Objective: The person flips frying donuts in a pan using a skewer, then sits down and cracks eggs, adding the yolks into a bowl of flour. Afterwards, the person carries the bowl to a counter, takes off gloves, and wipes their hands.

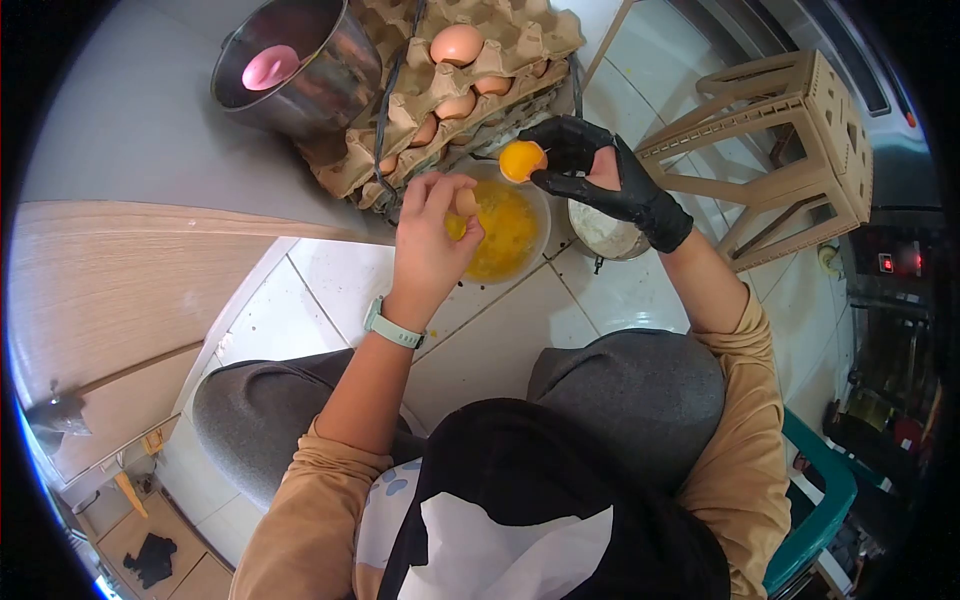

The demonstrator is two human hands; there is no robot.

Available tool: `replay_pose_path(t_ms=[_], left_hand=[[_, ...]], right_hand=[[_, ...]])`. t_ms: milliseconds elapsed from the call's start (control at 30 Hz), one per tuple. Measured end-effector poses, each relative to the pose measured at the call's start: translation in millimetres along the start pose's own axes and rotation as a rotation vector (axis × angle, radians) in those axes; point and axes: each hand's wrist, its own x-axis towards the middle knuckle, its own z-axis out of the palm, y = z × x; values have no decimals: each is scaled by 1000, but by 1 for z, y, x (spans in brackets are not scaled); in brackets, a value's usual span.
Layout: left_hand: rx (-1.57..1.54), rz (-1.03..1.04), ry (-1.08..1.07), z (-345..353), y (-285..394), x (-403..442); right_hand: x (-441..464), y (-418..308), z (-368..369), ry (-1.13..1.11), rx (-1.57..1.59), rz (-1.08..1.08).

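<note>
Bowl (543, 232): yellow egg (503, 228). Tray (535, 28): eggs (457, 44). Pot (345, 85): pink object (270, 67). Basin (632, 254): pale contents (602, 228). Stool (828, 150) near basin. Left hand (430, 225), overlapping bowl, pinches shell (465, 202); gloved right hand (627, 195), apart, holds yolk (522, 160).

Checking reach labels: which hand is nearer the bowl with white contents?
Right: the gloved right hand partly covers the bowl with white contents in this view. The left hand is farther left, at the bowl of yellow egg.

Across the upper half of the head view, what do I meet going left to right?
Metal pot, left hand, egg yolk, black-gloved right hand, brown stool.
</note>
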Motion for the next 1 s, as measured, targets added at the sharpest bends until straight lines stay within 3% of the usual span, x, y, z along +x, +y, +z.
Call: replay_pose_path(t_ms=[267, 500, 700, 800, 900, 1000], left_hand=[[-287, -13, 112, 3, 6, 3], [-248, 37, 103, 5, 14, 2], [-351, -11, 104, 15, 9, -2], [-448, -67, 94, 20, 3, -4], [-598, -146, 76, 22, -2, -5], [-651, -178, 88, 22, -3, -5]], right_hand=[[-3, 1, 7, 5, 10, 17], [-7, -1, 16, 10, 11, 38], [-8, -11, 25, 45, -372, -238], [-9, -3, 31, 137, -704, -506], [-6, -21, 28, -55, -874, -536], [-6, -29, 23, 12, -1004, -558]])
